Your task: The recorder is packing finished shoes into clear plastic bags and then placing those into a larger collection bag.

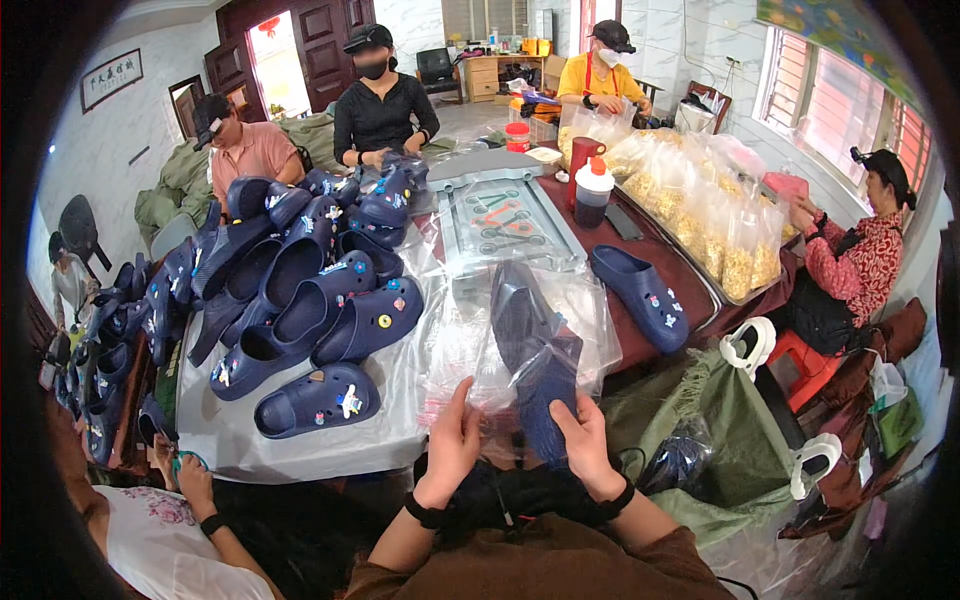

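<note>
A navy clog (545, 400) sits partly in a clear plastic bag (520, 310), held in front of me over the table's near edge. My right hand (588, 445) grips the clog's near end, thumb on top. My left hand (452, 440) is at the left of the bag, index finger stretched out and the hand open; whether it touches the film I cannot make out. Beneath lies a stack of clear bags (450, 370). A single navy clog with charms (318, 400) lies left of my left hand, and another clog (640, 297) rests to the right.
A large pile of navy clogs (290, 270) covers the table's left. A grey plastic folding stool (500, 215), a dark-filled bottle (594, 195) and a tray of filled bags (700, 210) stand beyond. A green sack (715, 430) is at my right. Several co-workers surround the table.
</note>
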The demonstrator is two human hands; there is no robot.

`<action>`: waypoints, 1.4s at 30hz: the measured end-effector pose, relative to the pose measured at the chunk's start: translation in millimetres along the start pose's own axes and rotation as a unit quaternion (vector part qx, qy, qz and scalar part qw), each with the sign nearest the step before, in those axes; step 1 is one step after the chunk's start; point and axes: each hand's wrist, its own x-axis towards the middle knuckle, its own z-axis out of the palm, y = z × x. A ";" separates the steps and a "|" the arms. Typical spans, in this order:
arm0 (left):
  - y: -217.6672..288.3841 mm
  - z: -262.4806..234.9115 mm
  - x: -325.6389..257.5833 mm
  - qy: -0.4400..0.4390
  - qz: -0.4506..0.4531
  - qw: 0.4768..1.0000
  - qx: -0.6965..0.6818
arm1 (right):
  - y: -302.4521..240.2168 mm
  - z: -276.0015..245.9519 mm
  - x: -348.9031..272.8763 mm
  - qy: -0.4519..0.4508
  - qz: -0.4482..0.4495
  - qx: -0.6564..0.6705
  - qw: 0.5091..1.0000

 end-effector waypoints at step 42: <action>-3.4 -17.8 -15.9 0.099 0.107 0.989 -0.002 | 9.4 -17.1 56.7 0.004 -0.122 -0.169 0.978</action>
